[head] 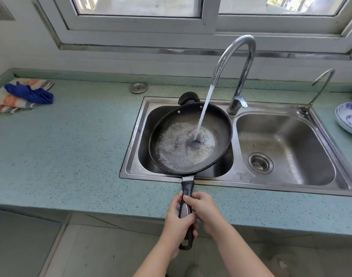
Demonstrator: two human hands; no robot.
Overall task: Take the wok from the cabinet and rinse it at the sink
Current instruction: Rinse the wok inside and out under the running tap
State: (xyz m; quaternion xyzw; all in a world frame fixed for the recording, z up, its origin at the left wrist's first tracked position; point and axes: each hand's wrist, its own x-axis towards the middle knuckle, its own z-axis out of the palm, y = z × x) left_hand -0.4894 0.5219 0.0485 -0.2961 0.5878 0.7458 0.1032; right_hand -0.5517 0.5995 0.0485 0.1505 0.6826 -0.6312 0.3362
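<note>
The black wok (pixel 171 124) lies in the left basin of the steel sink (pixel 239 177), its long handle (pixel 186 189) reaching out over the counter edge. Water streams from the tall curved tap (pixel 239 62) into the wok's bottom, where it pools and foams. My left hand (pixel 176 218) grips the handle from the left near its end. From the right, my right hand (pixel 203 210) holds the same handle a little higher up. A small black helper handle sticks up at the wok's far rim.
The right basin (pixel 311 140) has a drain strainer. A small second tap (pixel 319 86) stands at the sink's back right. Blue-and-white plates (pixel 349 120) sit at the right edge. Folded cloths (pixel 21 95) lie far left on the teal counter; a round metal plug (pixel 138 87) sits behind the sink.
</note>
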